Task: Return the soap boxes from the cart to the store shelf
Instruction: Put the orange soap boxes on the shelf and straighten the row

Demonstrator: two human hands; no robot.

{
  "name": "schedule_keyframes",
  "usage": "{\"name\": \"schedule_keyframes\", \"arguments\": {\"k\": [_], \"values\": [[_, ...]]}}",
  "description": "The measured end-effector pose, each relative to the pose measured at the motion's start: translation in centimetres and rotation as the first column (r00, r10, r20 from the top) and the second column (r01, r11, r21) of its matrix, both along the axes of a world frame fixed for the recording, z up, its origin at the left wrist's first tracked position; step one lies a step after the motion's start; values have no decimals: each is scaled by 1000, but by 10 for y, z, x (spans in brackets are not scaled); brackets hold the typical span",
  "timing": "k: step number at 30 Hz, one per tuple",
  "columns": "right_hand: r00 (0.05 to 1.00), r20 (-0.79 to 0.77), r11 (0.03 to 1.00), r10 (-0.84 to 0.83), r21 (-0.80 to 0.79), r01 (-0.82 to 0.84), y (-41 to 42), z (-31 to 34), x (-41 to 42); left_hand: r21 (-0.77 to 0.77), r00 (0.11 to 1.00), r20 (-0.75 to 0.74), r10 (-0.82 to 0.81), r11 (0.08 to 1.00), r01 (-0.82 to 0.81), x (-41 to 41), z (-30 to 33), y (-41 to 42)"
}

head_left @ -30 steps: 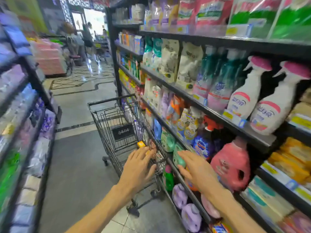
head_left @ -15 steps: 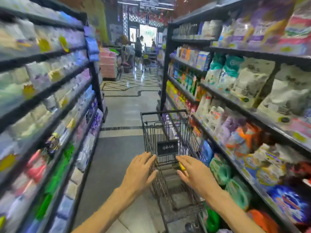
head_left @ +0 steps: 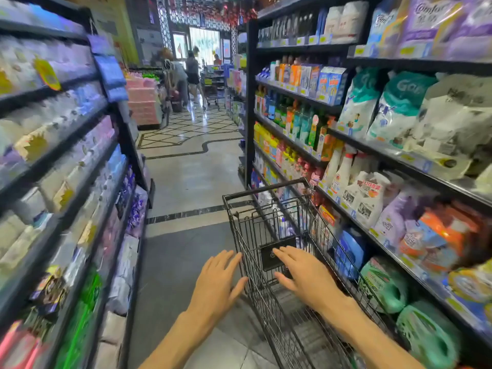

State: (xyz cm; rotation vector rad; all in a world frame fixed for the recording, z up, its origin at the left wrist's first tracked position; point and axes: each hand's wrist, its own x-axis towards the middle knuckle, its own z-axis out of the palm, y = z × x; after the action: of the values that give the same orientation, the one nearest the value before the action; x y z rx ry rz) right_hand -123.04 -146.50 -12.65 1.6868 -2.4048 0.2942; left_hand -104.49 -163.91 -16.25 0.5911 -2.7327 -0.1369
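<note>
Left hand (head_left: 217, 282) and right hand (head_left: 303, 275) both spread flat, fingers straight, holding nothing, hovering at the near edge of a black wire cart (head_left: 269, 217). Soap boxes not discernible inside the cart. Store shelf (head_left: 354, 217) of cleaning products just right of the cart.

Two bare forearms, left hand (head_left: 217, 283) and right hand (head_left: 306, 278) ungloved, no rings.

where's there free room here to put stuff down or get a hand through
The cart basket's far end shows bare wire, and the aisle floor between the left shelves and the cart is open. The right shelves are packed to their edges. The left hand and the right hand cover the cart's near end.
</note>
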Motion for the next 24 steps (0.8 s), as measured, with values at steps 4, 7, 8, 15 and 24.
{"name": "schedule_keyframes", "arguments": {"k": [4,7,8,15,24], "values": [[993,71,995,-99,5,99,-36,-15,-53,21,996,26,-90,996,90,-67,-14,-45],[970,146,981,-193,32,191,-53,-27,-92,52,984,64,-169,985,166,-121,-18,-71],[962,161,975,-221,40,217,-58,-32,-105,44,978,68,-197,980,195,-140,-16,-78],[837,234,869,-494,106,484,-55,-39,-175,86,883,139,-449,893,441,-275,-30,-102],[502,292,569,-814,230,790,-33,-115,-219,261,584,268,-766,641,722,-417,-107,-105]]}}
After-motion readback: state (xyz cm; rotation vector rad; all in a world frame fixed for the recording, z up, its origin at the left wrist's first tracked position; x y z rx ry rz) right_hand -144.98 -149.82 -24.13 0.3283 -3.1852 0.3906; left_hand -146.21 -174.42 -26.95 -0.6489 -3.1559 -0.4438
